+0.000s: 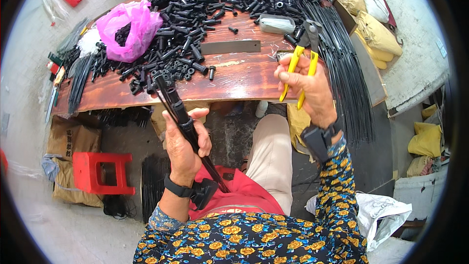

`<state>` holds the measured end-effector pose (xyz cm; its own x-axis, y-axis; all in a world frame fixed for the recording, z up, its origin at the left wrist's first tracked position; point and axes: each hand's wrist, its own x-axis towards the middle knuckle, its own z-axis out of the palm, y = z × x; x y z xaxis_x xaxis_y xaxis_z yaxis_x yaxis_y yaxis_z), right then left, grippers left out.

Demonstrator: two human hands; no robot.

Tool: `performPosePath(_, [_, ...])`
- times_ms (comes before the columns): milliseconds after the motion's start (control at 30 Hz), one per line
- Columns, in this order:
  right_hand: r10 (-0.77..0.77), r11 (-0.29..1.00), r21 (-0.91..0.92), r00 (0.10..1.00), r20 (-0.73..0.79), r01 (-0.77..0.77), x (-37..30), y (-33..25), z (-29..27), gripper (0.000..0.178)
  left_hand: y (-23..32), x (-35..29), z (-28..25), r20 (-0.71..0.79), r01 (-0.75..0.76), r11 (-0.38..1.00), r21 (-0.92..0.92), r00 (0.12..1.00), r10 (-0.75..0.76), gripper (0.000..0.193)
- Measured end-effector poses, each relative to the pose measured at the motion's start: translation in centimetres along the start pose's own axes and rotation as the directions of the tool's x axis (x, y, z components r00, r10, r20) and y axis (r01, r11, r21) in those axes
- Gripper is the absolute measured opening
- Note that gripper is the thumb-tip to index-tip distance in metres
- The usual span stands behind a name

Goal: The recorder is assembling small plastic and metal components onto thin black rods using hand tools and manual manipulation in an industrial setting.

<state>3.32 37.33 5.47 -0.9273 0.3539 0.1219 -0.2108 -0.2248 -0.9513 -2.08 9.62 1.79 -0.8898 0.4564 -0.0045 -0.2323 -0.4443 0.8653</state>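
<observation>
My left hand [181, 149] is closed around what looks like a folded black umbrella frame [177, 105], a slim bundle of rods with a dark sleeve. It slants from the table's near edge down to my lap. On the right, my right hand [316, 88] grips a pair of yellow-handled cutting pliers [292, 71] with the dark jaws pointing up and away. The handles are spread apart, and the jaws touch nothing that I can see. Loose black plastic tube fittings [183, 41] are heaped on the table beyond my left hand.
On the reddish wooden table [234, 80] are a flat metal strip [230, 46], a pink plastic bag [128, 29] and a clear plastic box [277, 24]. Long black rods [344, 63] hang over its right edge. A red stool [103, 172] stands at lower left.
</observation>
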Motion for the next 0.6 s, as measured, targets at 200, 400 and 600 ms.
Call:
performPosePath(200, [-0.132, 0.981, 0.152, 0.990, 0.049, 0.123, -3.6, 1.9, 5.4, 0.028, 0.6, -0.5, 0.1, -0.007, 0.011, 1.000, 0.005, 1.000, -0.011, 0.087])
performPosePath(400, [-0.208, 0.977, 0.070, 0.976, 0.066, 0.203, -5.1, 3.3, 10.4, 0.024, 1.0, -1.1, 0.2, -0.017, 0.035, 0.998, 0.044, 0.999, -0.034, 0.091])
performPosePath(600, [-0.185, 0.965, 0.195, 0.982, 0.026, 0.177, -5.8, 4.3, 15.5, 0.013, 0.8, -1.2, 0.3, -0.061, 0.012, 0.999, -0.038, 0.998, -0.014, 0.084])
